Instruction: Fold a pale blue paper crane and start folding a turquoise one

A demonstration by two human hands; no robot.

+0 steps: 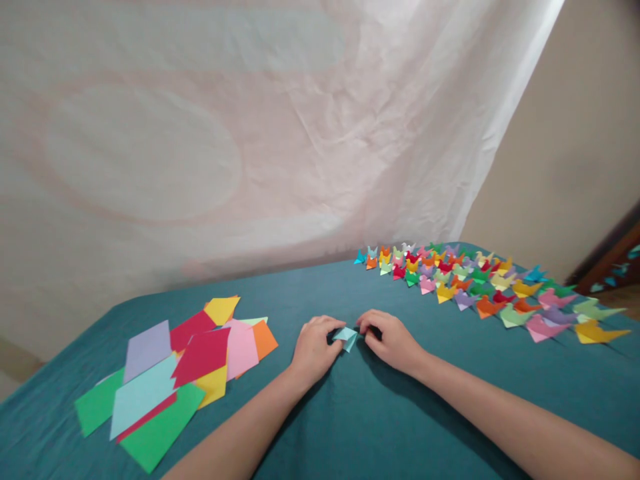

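Observation:
A small light-blue folded paper (347, 337) lies on the teal cloth between both hands. My left hand (314, 348) pinches its left side with curled fingers. My right hand (391, 340) pinches its right side, fingers pressed together on the paper. Both forearms reach in from the bottom edge of the view.
A loose pile of flat coloured paper squares (173, 373) lies at the left. Several rows of small folded paper figures (480, 283) in many colours run along the right, far side. The teal table cloth (360, 420) ends at a white sheet hung behind.

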